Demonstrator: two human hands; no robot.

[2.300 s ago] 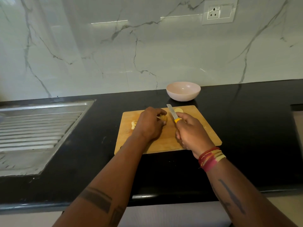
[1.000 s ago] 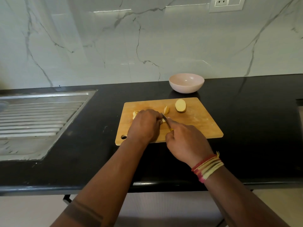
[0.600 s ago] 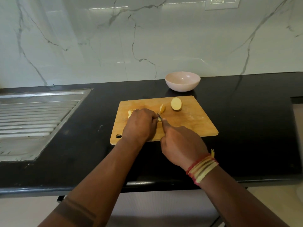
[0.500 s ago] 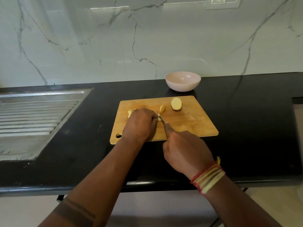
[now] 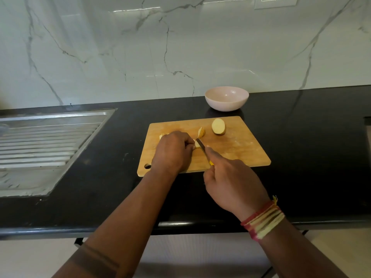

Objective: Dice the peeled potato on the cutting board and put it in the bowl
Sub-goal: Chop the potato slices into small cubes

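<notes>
Left hand: our left hand (image 5: 172,151) curls over a potato piece (image 5: 197,145), pinning it mid-board.
Right hand: our right hand (image 5: 230,183) grips the knife (image 5: 201,147), blade against that piece.
Progress: we're partway through, with a half potato (image 5: 218,127) and a wedge (image 5: 201,133) waiting on the cutting board (image 5: 241,149).
Left to do: finish dicing, then transfer everything.
Bowl: the bowl (image 5: 226,101) sits on the surface behind the board, nothing in it yet.

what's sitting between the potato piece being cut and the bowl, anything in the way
Nothing solid blocks it. Between the potato piece pinned by the left hand and the bowl lie only a small wedge and the potato half on the cutting board, both low, then bare counter.
</notes>
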